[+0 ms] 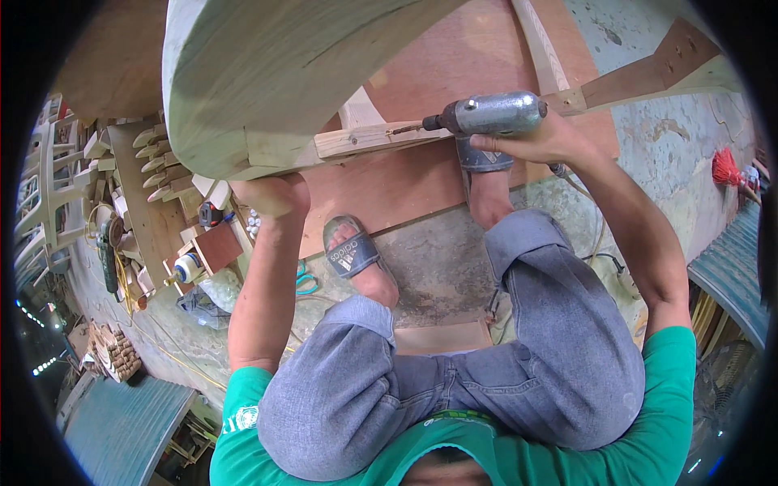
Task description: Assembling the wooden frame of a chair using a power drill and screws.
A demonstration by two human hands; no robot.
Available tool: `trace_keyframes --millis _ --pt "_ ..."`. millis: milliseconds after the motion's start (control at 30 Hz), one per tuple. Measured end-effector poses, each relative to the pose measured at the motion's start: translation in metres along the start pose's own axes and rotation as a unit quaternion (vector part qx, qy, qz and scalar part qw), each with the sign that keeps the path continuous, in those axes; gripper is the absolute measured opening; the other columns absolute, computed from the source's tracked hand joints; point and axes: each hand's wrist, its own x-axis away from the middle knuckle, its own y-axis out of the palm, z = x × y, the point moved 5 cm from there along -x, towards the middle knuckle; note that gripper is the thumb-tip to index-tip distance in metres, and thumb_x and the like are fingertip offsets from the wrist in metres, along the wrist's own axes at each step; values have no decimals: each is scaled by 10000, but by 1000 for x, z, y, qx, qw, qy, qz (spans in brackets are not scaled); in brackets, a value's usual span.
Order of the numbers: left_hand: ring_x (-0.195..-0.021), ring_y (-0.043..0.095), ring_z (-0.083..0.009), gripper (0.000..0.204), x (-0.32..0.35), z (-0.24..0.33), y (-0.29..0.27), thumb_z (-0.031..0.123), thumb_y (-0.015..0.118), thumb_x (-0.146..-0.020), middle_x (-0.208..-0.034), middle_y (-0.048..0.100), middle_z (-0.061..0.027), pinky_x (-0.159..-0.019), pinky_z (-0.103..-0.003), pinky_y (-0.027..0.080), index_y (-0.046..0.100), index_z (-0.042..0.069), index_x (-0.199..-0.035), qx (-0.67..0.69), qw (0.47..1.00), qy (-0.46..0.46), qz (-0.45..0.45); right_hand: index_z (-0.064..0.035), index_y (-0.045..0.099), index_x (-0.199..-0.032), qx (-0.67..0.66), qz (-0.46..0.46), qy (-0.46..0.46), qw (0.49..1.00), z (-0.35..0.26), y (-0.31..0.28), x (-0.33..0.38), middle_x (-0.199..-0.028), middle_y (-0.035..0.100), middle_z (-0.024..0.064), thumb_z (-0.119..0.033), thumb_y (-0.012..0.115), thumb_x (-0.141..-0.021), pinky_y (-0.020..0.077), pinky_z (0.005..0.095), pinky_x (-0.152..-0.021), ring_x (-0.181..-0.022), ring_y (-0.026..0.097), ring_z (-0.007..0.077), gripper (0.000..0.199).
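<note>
One silver drill [494, 114], gripped by the right hand [541, 142], fingers wrapped around it, was above the plywood board [365, 198] near its right edge, bit [410, 127] at a pale rail [350, 142]. With the left hand [275, 193] under the wooden slab [267, 81], I couldn't tell its fingers' state.

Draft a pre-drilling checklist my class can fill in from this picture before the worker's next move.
1. Power drill held: ok, right hand wraps it.
2. Drill bit touching wooden rail: cannot tell; they overlap in view.
3. Left hand gripping firmly: cannot tell; curved wooden panel hides its fingers.
4. Protective footwear: not ok, open-toed slide sandals.
5. Gloves: not ok, none visible.
</note>
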Motion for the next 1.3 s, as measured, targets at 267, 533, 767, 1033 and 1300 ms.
trace_keyframes --millis 267,533,767,1033,1300 --pt "-790 592 -284 432 1 4 7 398 407 -890 -981 570 -121 -791 -471 478 488 77 -1167 -13 1000 5 -8 -72 615 -1142 23 20 4 1000 2 8 0 -1061 662 99 -347 738 -790 472 314 -893 -994 619 192 463" --pt "-822 588 -271 474 2 5 9 437 393 -893 -998 552 -131 -796 -461 479 475 79 -1192 -24 1000 6 -19 -87 626 -1130 38 14 2 999 9 7 -5 -1052 669 82 -370 739 -784 467 301 -890 -989 618 185 460" --pt "-831 569 -255 496 3 5 10 455 386 -893 -1023 543 -149 -810 -436 467 463 82 -1211 -11 1000 -18 -8 -69 631 -1110 42 40 18 998 12 11 -7 -1023 673 81 -385 754 -768 475 321 -876 -980 616 169 481" --pt "-828 568 -264 504 2 6 12 453 395 -883 -1010 536 -147 -800 -441 467 460 71 -1204 -12 1000 -4 -9 -67 631 -1107 51 42 32 997 16 10 -10 -1029 670 81 -370 761 -764 471 319 -883 -985 612 168 476" --pt "-817 574 -272 484 0 5 9 428 399 -876 -1011 549 -148 -796 -450 470 471 73 -1197 -32 999 8 -21 -92 632 -1126 21 40 13 999 20 13 -10 -1058 670 93 -459 760 -732 469 315 -893 -994 622 201 554"
